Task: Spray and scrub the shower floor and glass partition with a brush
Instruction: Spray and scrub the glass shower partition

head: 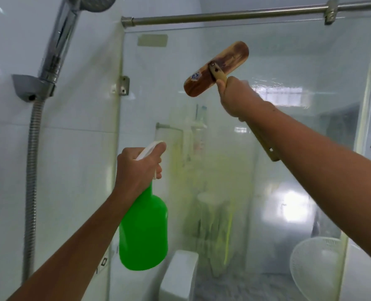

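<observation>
Both hands are busy: left hand (136, 168) fingers wrap the spray bottle (143, 231) trigger; right hand (234, 96) clenches the brush (216, 69) handle; wet grip could slip, knocking the glass partition (289, 159).

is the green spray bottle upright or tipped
Roughly upright, leaning slightly: the green spray bottle hangs base-down with its white nozzle on top, gripped at the neck by the left hand.
</observation>
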Demonstrator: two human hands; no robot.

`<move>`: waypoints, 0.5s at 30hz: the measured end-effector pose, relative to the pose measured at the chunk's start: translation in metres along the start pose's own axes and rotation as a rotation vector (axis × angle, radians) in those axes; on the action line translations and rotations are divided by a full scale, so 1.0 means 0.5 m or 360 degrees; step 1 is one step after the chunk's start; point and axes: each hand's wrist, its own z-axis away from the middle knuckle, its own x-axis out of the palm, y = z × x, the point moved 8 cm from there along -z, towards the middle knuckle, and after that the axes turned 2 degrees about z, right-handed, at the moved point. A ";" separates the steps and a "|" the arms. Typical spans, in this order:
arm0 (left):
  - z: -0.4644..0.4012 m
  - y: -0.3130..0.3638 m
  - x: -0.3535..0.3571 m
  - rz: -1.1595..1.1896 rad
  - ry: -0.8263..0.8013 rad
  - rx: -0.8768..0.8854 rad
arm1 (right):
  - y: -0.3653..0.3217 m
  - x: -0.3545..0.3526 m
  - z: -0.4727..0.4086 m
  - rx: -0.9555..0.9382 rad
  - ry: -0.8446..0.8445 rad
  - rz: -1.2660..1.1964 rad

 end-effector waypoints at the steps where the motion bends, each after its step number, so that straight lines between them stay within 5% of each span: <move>1: -0.004 -0.005 -0.008 0.0021 -0.0002 -0.0002 | -0.020 0.033 0.015 -0.0045 -0.0027 0.0050; 4: -0.014 -0.006 -0.023 0.0016 -0.0023 0.0038 | -0.108 0.202 0.117 -0.0493 -0.0147 0.0494; 7: -0.029 0.000 -0.046 -0.0028 -0.0027 0.0076 | -0.171 0.310 0.270 -0.0891 -0.0612 0.0600; 9: -0.041 0.002 -0.061 0.0002 -0.0054 0.0047 | -0.175 0.300 0.263 -0.0834 -0.0674 0.0586; 11: -0.051 0.002 -0.069 0.0045 -0.0087 0.0003 | -0.168 0.258 0.180 -0.0849 -0.0457 0.0736; 15: -0.059 0.002 -0.067 0.0045 -0.0131 -0.0021 | -0.104 0.062 -0.030 -0.0220 -0.0105 0.0307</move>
